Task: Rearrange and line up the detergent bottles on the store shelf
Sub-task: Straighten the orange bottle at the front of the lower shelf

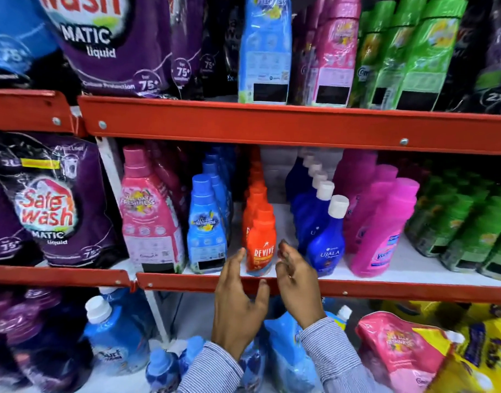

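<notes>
An orange Revive bottle [260,245] stands at the front of a row of orange bottles on the middle shelf [357,289]. My left hand [238,302] is just left of it and my right hand [296,282] just right of it. Both have spread fingers and hold nothing; they flank the bottle without gripping it. To the left stand a light blue bottle [205,225] and a pink bottle [150,211]. On the right a dark blue Ujala bottle [327,242] with a white cap leads its row, then magenta bottles [382,231].
Green bottles [468,228] fill the shelf's right end. Purple Safe Wash pouches [53,205] sit at the left. The upper shelf [272,123] carries blue, pink and green bottles. Below are blue bottles [116,333] and pink and yellow pouches [408,350].
</notes>
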`<act>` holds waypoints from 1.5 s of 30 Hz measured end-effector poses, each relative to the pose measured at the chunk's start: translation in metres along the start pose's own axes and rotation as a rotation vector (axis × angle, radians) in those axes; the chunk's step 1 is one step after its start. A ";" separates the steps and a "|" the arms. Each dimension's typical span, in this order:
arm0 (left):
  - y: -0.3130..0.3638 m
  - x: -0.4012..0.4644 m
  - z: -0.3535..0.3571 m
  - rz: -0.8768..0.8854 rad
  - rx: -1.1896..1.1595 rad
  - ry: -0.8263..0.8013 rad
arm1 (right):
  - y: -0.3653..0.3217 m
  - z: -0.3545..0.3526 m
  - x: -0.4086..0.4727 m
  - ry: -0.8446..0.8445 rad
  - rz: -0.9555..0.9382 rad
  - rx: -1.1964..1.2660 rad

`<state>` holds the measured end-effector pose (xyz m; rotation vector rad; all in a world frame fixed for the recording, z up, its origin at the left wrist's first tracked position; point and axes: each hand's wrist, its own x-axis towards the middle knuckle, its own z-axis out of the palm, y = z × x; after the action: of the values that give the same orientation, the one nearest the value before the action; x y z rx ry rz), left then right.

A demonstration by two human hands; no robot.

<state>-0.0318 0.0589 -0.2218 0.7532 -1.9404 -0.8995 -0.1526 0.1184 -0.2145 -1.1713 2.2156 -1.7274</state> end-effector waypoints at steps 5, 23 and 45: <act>0.000 0.004 -0.001 -0.008 -0.006 -0.077 | -0.003 0.002 0.004 -0.066 0.007 0.028; 0.000 0.011 -0.007 -0.051 -0.022 -0.051 | 0.004 0.004 0.002 -0.116 0.010 0.142; 0.014 -0.008 0.016 0.159 -0.073 0.078 | 0.019 -0.041 -0.026 0.342 -0.012 0.263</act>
<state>-0.0448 0.0778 -0.2197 0.5743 -1.8598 -0.8277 -0.1652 0.1677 -0.2261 -0.8878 2.0551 -2.2855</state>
